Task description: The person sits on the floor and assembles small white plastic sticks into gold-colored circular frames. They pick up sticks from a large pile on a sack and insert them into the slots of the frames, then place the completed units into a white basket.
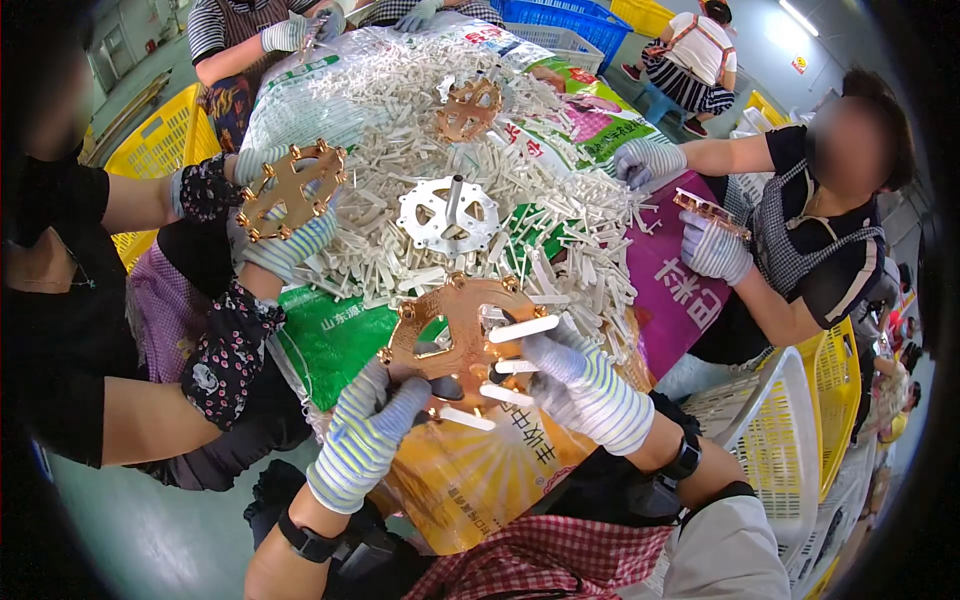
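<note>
My left hand [370,432], in a striped knit glove, is closed on the lower left rim of a copper-coloured metal disc [460,305] with large cutouts and small posts around its edge. Several flat white strips [466,418] stick out along the disc's lower and right side. At that right side my gloved right hand [592,388] has its fingers closed around a white strip [524,329]; its fingertips are partly hidden. Just beyond the disc, a silver wheel-shaped plate [430,225] with an upright rod lies on a heap of white strips [375,130].
Printed sacks [340,335] lie under the heap. Co-workers' gloved hands hold a gold-coloured disc [293,190] at left and another disc [710,212] at right. A copper disc [468,110] lies farther back. Plastic baskets [775,440] stand at my right.
</note>
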{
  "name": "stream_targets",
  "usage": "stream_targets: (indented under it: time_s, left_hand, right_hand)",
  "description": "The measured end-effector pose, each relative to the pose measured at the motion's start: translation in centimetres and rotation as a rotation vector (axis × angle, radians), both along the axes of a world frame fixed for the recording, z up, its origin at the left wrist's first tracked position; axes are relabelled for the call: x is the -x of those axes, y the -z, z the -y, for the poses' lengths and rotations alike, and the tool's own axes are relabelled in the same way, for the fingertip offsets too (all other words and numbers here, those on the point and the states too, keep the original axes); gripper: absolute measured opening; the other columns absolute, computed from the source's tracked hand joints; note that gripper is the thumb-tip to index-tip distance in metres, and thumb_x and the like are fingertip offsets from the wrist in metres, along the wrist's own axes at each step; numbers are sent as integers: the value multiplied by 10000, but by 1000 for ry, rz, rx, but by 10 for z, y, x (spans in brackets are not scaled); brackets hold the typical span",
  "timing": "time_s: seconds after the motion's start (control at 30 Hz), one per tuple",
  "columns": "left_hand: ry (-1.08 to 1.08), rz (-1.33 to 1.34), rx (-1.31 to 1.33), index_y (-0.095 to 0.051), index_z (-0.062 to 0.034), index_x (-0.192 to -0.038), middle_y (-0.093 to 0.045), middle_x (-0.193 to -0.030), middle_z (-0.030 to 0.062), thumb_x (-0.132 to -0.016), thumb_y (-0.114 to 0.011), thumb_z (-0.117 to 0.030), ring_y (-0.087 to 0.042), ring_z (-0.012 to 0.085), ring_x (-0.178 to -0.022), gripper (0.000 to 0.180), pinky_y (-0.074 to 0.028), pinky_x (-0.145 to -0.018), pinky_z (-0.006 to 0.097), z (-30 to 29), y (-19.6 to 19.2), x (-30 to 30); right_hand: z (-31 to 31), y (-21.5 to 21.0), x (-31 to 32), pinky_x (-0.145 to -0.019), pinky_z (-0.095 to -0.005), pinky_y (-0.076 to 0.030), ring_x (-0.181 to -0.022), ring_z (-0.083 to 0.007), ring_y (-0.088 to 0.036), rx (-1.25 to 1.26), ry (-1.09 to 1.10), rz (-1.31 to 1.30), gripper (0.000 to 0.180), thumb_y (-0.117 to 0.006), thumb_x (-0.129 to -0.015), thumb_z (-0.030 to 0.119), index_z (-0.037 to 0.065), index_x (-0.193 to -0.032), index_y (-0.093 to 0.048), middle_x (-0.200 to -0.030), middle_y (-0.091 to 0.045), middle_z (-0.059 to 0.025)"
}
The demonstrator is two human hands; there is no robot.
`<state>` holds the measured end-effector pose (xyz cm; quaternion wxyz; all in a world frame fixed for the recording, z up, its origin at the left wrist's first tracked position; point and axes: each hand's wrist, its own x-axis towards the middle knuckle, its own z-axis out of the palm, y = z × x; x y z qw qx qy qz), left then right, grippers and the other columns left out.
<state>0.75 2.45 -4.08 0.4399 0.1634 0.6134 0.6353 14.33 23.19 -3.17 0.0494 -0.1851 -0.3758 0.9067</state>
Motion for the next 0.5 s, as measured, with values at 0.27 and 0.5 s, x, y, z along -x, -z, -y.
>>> stream_targets:
  time_s: [0.27, 0.5]
  left_hand:
    - [-106, 44, -70, -541, -11, -1308, -692, -1061, 91, -1016, -537, -133, -672, 186, -991, 316, -542, -888, 319, -5, 4, -12]
    - [-266, 23, -194, -568, -11, -1233, -704, -974, 58, -967, -611, -166, -635, 105, -852, 311, -530, -758, 251, -4, -22, -4]
  right_hand:
    - [17, 19, 1, -999, -327, -505, -1117, -155, -628, 24, -5, 57, 495, -769, -870, 130, 28, -1309, -564, -1185, -656, -36]
    - [1, -1, 4, -1022, -354, -477, -1227, -180, -549, -193, -117, -134, 674, -702, -918, 120, 41, -1502, -375, -1375, -537, -84]
